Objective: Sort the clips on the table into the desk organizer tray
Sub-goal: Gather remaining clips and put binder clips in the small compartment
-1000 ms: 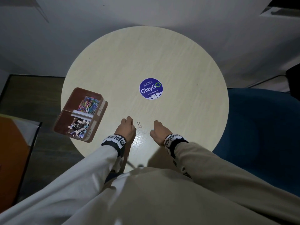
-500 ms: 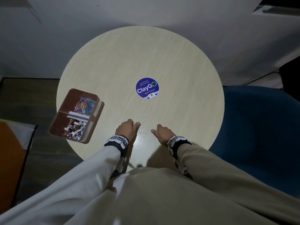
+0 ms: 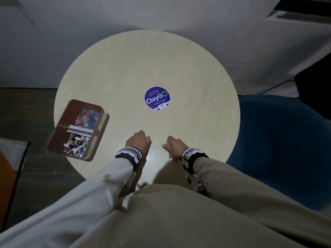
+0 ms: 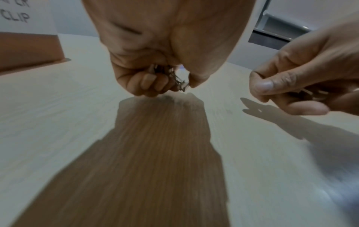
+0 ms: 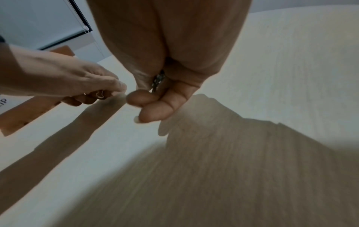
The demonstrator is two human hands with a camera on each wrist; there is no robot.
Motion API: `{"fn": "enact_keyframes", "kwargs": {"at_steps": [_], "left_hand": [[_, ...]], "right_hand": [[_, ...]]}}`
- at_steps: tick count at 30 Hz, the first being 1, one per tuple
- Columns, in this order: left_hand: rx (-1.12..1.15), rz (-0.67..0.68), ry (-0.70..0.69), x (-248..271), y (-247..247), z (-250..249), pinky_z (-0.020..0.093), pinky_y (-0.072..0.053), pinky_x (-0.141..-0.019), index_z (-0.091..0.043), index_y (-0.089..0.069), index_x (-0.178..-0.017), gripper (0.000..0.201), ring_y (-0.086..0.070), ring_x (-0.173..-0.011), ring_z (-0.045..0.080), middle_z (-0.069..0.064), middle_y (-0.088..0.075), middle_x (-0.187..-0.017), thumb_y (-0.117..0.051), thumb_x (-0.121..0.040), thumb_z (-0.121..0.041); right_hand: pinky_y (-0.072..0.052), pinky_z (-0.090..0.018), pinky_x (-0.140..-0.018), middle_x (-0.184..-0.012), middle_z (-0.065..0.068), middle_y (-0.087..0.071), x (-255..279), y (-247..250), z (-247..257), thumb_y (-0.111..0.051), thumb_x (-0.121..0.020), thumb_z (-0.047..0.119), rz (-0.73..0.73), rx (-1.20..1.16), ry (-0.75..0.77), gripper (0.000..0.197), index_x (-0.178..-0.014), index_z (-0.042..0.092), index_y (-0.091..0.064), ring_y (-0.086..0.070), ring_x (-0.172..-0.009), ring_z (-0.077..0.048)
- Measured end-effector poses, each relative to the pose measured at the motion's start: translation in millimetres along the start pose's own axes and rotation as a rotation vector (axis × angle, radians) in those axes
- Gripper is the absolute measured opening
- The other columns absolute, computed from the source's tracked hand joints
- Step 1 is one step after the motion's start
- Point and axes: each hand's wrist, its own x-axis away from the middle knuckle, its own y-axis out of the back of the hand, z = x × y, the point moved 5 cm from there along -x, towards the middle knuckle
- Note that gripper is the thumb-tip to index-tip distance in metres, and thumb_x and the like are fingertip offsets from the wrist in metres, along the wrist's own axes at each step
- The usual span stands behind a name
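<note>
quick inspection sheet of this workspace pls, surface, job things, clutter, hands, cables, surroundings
Surface: round pale wood table, with a purple ClayGo sticker near its middle.
Job's things: brown organizer tray at the table's left edge; coloured paper clips in its far compartment, metal binder clips in the near one. No loose clips seen on the bare tabletop.
Clutter: nothing seen.
Hands: left hand curled round small metal clips; right hand curled, metal clips showing between its fingers.
Cables: nothing seen for certain.
Surroundings: blue chair to the right, white wall behind, an orange object at the left.
</note>
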Motion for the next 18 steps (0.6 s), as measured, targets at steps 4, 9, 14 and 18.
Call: {"fn": "enact_keyframes", "kwargs": {"at_steps": [4,9,14,18], "left_hand": [[0.071,-0.021,0.015,6.2,13.4,13.7,0.037,-0.046,-0.072,-0.01,-0.051,-0.098,0.037,-0.059,-0.083,0.033,0.009,-0.061,-0.093,-0.036,-0.096,-0.043],[0.205,-0.022,0.056,10.2,37.7,28.4,0.033,-0.039,-0.069,-0.006,-0.051,-0.102,0.038,-0.052,-0.08,0.029,0.009,-0.06,-0.094,-0.038,-0.1,-0.041],[0.323,-0.163,-0.003,18.4,85.6,55.6,0.033,-0.037,-0.066,-0.006,-0.047,-0.092,0.036,-0.056,-0.08,0.032,0.011,-0.057,-0.081,-0.04,-0.101,-0.04],[0.39,-0.316,-0.065,31.2,127.0,91.7,0.034,-0.039,-0.067,-0.005,-0.049,-0.097,0.031,-0.054,-0.078,0.028,0.011,-0.056,-0.084,-0.043,-0.101,-0.035]], "right_hand": [[-0.042,-0.031,-0.042,-0.066,-0.012,-0.055,3.0,-5.7,30.8,-0.051,-0.093,0.039,-0.032,-0.142,0.099,0.036,-0.078,0.007,-0.05,-0.046,-0.047,-0.023],[-0.054,-0.045,-0.048,-0.062,-0.013,-0.059,0.9,-10.8,85.1,-0.055,-0.094,0.03,-0.012,-0.216,0.197,0.031,-0.075,0.007,-0.057,-0.052,-0.047,-0.024],[-0.051,-0.037,-0.048,-0.058,-0.013,-0.056,5.5,-20.5,136.6,-0.058,-0.095,0.027,0.025,-0.307,0.295,0.026,-0.079,0.006,-0.058,-0.052,-0.046,-0.025],[-0.049,-0.033,-0.049,-0.056,-0.01,-0.056,9.2,-32.0,175.1,-0.059,-0.095,0.024,0.022,-0.308,0.364,0.022,-0.085,0.005,-0.058,-0.053,-0.045,-0.024]]}}
